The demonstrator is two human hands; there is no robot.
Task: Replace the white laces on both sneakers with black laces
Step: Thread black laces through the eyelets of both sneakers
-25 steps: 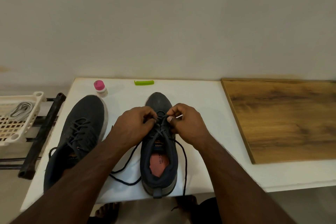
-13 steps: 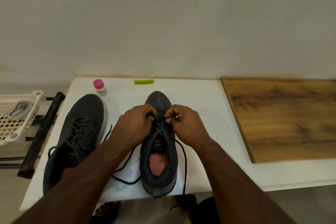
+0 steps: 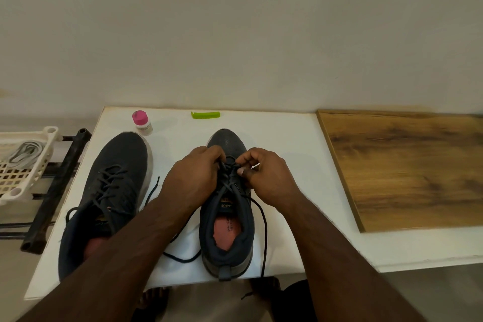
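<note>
Two dark sneakers stand on the white table (image 3: 295, 154). The left sneaker (image 3: 115, 191) is threaded with a black lace. Over the eyelets of the right sneaker (image 3: 227, 230) both hands work close together. My left hand (image 3: 193, 178) pinches the black lace (image 3: 264, 232) at the shoe's left side. My right hand (image 3: 266, 178) pinches the lace on the right side, thumb pressed near the eyelets. Loose lace ends trail off both sides of the shoe, one hanging over the table's front edge. White laces (image 3: 24, 154) lie in the basket at left.
A cream plastic basket (image 3: 39, 165) sits on a black rack (image 3: 57, 188) left of the table. A small bottle with a pink cap (image 3: 141, 123) and a green clip (image 3: 205, 114) lie at the table's back. A wooden board (image 3: 407, 167) covers the right side.
Both hands stay on the lace at the right sneaker's eyelets, fingers shifting slightly. The view has tilted a little; nothing else moved.
</note>
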